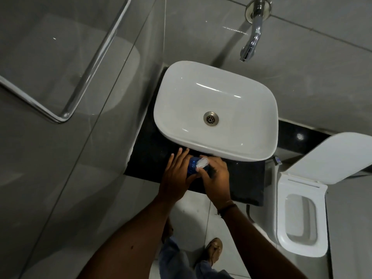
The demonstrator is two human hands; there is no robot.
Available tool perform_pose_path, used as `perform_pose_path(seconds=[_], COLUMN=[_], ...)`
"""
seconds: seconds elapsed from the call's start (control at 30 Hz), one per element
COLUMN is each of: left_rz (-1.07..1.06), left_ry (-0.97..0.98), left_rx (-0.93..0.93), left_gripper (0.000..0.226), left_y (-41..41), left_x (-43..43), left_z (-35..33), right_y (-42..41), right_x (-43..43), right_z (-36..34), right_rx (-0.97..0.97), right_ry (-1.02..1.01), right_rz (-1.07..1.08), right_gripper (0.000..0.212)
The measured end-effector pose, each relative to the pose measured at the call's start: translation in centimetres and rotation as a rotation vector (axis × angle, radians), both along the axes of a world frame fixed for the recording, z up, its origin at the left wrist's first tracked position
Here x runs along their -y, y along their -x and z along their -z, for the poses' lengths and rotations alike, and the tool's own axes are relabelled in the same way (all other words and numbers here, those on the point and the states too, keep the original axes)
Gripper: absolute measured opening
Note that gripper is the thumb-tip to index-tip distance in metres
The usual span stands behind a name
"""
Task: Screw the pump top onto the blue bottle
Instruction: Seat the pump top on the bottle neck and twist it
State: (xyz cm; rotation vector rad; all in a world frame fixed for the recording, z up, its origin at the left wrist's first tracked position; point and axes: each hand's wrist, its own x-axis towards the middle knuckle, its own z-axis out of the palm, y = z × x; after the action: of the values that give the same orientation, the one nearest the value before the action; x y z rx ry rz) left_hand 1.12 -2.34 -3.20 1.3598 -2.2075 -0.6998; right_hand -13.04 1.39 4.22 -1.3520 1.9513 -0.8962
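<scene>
1. The blue bottle (191, 165) stands on the black counter (244, 184), just in front of the white sink (259, 150), between the two hands
2. The left hand (177, 175) rests against the bottle's left side, palm to it, with the fingers stretched forward toward the sink; it looks to be steadying the bottle more than clasping it, though the thumb side is hidden
3. The right hand (216, 176) is curled in from the right, its fingertips closed on the white pump top (202, 163), which sits over the bottle's mouth
4. Judged from this, the step in hand is the screwing itself: the top is already placed on the neck and is being turned or is about to be
5. Whether the threads have caught, or how far down the top is, cannot be told; the neck is covered by fingers and the light is dim
6. The next move calls for a firm hold on the bottle with the left hand so it does not spin, and a twist of the top kept square to the neck until it stops
</scene>
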Motion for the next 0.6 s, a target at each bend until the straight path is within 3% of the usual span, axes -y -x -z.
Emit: perform_pose_path(seconds=[0.2,0.3,0.43,0.53,0.6], left_rz=[0.006,0.001,0.020,0.014,0.005], left_ry=[0.023,0.034,0.039,0.033,0.025], left_rx=[0.005,-0.020,0.029,0.000,-0.015], left_gripper=[0.080,0.076,0.061,0.069,0.075], left_y=[-0.1,-0.1,-0.2,-0.2,-0.2], left_x=[0.0,-0.1,0.0,0.0,0.1], left_z=[0.6,0.8,1.3,1.1,0.9], right_y=[0.1,0.6,0.4,0.2,0.5], right_x=[-0.4,-0.9,-1.2,-1.0,-0.9], right_z=[-0.7,-0.8,-0.7,-0.7,-0.7], right_rx=[-0.150,-0.172,-0.084,-0.122,-0.100], right_ry=[0.006,-0.045,-0.115,-0.075,-0.055], right_rz=[0.063,0.124,-0.013,0.103,0.139], right_gripper=[0.025,0.045,0.076,0.049,0.048])
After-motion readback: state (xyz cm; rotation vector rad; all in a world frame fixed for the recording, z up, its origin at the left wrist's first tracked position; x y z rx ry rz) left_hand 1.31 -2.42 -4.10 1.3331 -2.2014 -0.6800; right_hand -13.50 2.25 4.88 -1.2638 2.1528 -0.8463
